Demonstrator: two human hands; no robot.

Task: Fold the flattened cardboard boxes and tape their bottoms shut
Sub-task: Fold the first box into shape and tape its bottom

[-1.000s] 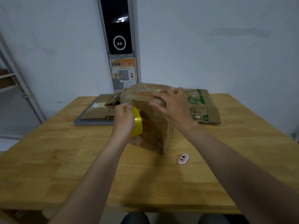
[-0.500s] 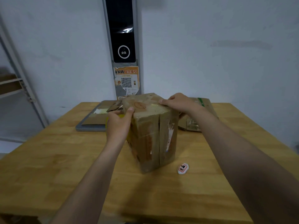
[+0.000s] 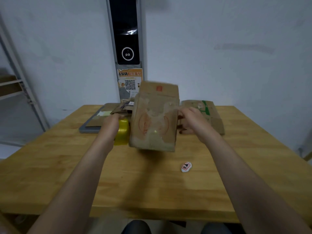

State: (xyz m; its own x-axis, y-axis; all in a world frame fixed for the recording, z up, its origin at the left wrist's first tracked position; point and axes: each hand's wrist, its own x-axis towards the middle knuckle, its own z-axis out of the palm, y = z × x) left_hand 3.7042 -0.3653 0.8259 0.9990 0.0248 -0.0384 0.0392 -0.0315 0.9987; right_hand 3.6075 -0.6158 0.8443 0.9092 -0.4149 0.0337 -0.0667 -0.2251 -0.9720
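Note:
A worn brown cardboard box [image 3: 154, 122] is held up off the wooden table [image 3: 152, 183], tilted so a broad face with red marks faces me. My left hand [image 3: 112, 123] is at the box's left side and holds a yellow tape roll [image 3: 121, 132]. My right hand [image 3: 191, 121] grips the box's right edge. The frame is blurred by motion. Flattened cardboard [image 3: 211, 115] with green print lies behind my right hand.
A grey tray [image 3: 87, 129] with flattened cardboard pieces sits at the table's back left. A small white oval tag [image 3: 186, 167] lies on the table at front right. A dark wall panel [image 3: 126, 31] with a poster stands behind. A metal rack [image 3: 15, 81] is at left.
The box has been lifted off the table and turned, so a different broad face now shows. Both hands rose with it; my right hand moved from the top to the right edge.

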